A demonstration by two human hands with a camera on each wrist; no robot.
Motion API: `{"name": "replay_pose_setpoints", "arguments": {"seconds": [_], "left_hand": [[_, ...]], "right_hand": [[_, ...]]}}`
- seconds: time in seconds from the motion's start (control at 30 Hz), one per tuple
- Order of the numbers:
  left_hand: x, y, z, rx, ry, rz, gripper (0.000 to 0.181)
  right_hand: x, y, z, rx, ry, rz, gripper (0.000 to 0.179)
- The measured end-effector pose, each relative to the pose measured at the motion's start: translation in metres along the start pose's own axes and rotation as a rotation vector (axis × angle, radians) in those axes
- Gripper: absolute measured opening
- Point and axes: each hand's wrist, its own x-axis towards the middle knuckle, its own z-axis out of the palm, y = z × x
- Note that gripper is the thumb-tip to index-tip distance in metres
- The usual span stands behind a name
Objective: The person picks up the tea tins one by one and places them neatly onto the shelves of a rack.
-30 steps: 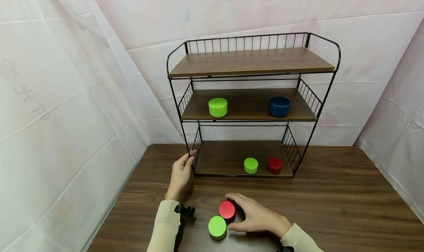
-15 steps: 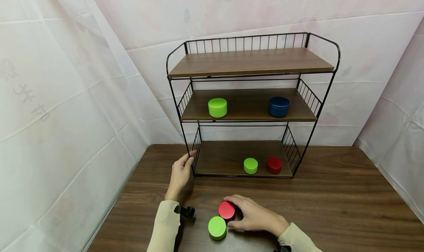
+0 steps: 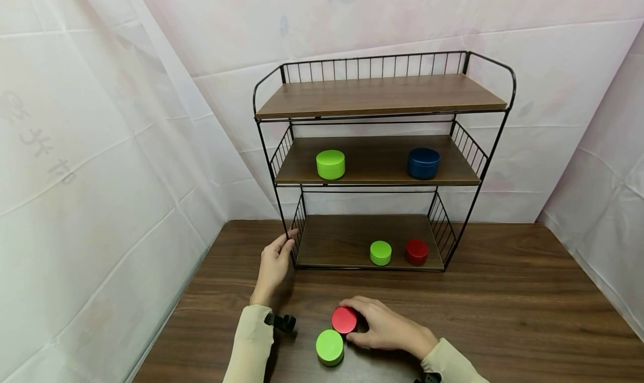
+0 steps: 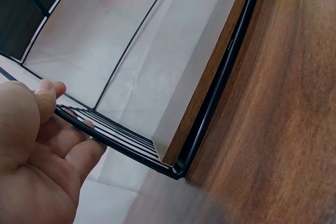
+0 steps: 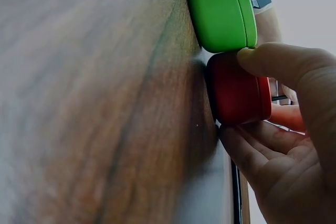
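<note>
My left hand [image 3: 272, 263] grips the front left post of a black wire shelf rack [image 3: 369, 268]; in the left wrist view, thumb and fingers [image 4: 86, 156] lie on either side of the thin metal rod. On the table, a round red tin [image 3: 344, 320] sits between the thumb and fingers of my right hand [image 3: 389, 327], which pinches it by its sides. The right wrist view shows the thumb [image 5: 257, 61] on the red tin [image 5: 236, 90], close to a green tin [image 5: 223, 17]. That green tin [image 3: 330, 347] stands against the red one, nearer the front.
On the bottom shelf are a small green tin [image 3: 380, 253] and a dark red tin [image 3: 416, 252]. The middle shelf bears a larger green tin [image 3: 330, 165] and a blue tin [image 3: 423, 163]. White cloth [image 3: 126, 148] hangs behind and beside the wooden table [image 3: 513, 316].
My right hand has moved slightly left and closed its thumb and fingers onto the red tin. The left hand stays on the rack's post, and the tins have not moved.
</note>
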Motion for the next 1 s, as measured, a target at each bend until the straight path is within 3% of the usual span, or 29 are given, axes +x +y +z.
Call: {"name": "replay_pose_setpoints", "arguments": {"seconds": [0.43, 0.63, 1.0], "left_hand": [[0.0, 0.002, 0.0, -0.007, 0.002, -0.008, 0.029], [0.0, 0.0, 0.0, -0.016, 0.009, 0.02, 0.03], [0.0, 0.0, 0.0, 0.005, -0.001, 0.002, 0.031]], "right_hand": [[0.012, 0.002, -0.004, -0.006, -0.011, 0.017, 0.052], [0.019, 0.005, -0.005, 0.013, 0.007, 0.017, 0.053], [0.032, 0.02, -0.009, 0.029, 0.051, 0.111, 0.056]]}}
